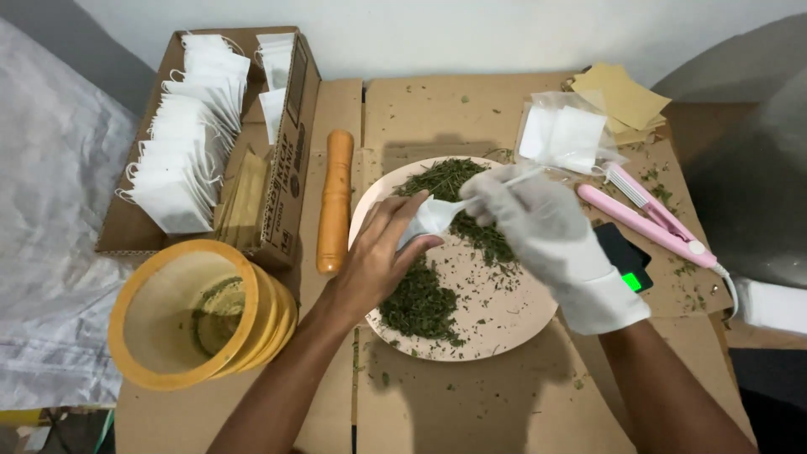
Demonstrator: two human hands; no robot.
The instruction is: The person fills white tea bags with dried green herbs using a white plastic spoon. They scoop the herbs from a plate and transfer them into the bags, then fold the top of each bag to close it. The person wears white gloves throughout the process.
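My bare left hand [380,252] holds a small white filter bag [427,220] over a pale round plate [504,324] strewn with dried green herb [420,304]. My right hand [538,223], in a white glove, grips a white plastic spoon [496,189] whose bowl reaches into the mouth of the bag. Both hands meet above the middle of the plate. More herb [445,178] lies at the plate's far side.
A cardboard box [282,181] at the left holds several filled white bags [189,139]. An orange wooden pestle [336,200] lies beside the plate, a yellow mortar [181,315] at front left. A pink heat sealer [651,220], a small scale [626,256], empty bags [561,134] and tan paper [622,99] lie right.
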